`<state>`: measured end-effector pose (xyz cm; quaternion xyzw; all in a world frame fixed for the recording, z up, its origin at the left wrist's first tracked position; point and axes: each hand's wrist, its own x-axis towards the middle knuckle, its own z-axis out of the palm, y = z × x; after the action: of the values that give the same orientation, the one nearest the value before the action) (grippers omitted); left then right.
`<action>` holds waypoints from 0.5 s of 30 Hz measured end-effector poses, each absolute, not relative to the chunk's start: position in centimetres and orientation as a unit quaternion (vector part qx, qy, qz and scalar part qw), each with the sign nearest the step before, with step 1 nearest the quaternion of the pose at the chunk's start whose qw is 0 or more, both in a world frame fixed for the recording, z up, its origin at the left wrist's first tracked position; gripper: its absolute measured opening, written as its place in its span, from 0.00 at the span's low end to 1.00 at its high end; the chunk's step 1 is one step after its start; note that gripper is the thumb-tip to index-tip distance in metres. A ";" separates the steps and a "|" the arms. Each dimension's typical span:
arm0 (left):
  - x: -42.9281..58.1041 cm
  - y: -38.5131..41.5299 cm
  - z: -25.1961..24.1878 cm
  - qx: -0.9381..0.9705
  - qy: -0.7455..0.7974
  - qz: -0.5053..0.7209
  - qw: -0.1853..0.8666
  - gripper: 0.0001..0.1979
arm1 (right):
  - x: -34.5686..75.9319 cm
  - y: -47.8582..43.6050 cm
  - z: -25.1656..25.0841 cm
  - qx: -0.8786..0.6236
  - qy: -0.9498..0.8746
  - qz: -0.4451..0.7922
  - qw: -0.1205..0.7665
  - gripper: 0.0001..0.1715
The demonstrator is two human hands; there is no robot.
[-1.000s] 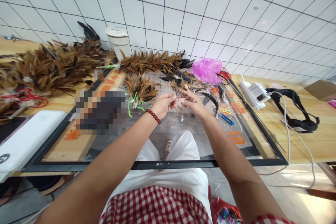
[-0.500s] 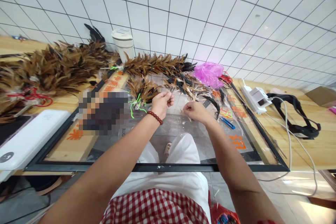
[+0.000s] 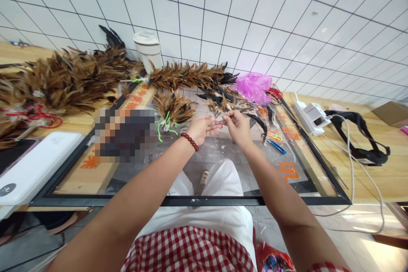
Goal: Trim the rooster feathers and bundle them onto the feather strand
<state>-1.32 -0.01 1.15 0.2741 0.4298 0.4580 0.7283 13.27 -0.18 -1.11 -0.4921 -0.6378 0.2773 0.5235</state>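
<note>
My left hand [image 3: 201, 130], a beaded bracelet at its wrist, has its fingers pressed together and pointing right. My right hand [image 3: 238, 128] pinches thumb against forefinger, its tips meeting the left fingertips. Whatever lies between the fingers is too small to make out. Just beyond them lies a loose heap of brown and black feathers [image 3: 229, 101]. A bundle of brown feathers [image 3: 174, 107], tied with bright green string [image 3: 165, 124], lies left of my left hand. Right of my right hand is a blue utility knife [image 3: 276, 147]. Both hands are above a black-framed glass panel [image 3: 219, 201].
A long feather strip [image 3: 188, 75] lies by the wall, near a white lidded cup [image 3: 148, 51] and pink plastic bag [image 3: 254, 88]. A big feather pile [image 3: 73, 78] and white power bank [image 3: 43, 165] are left. A power strip [image 3: 307, 114] and black strap [image 3: 357, 140] are right.
My right hand has moved up and left to meet my left hand. My left hand's curled fingers have straightened toward the right.
</note>
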 end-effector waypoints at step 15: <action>-0.9 0.0 0.3 0.349 0.460 0.466 0.670 0.06 | 12.8 -0.1 -0.6 -0.480 -0.555 0.378 0.565 0.15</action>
<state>-0.89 -0.03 0.32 0.3487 0.4604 0.4660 0.6703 12.76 -0.12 -0.58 -0.4799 -0.5548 0.3778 0.5649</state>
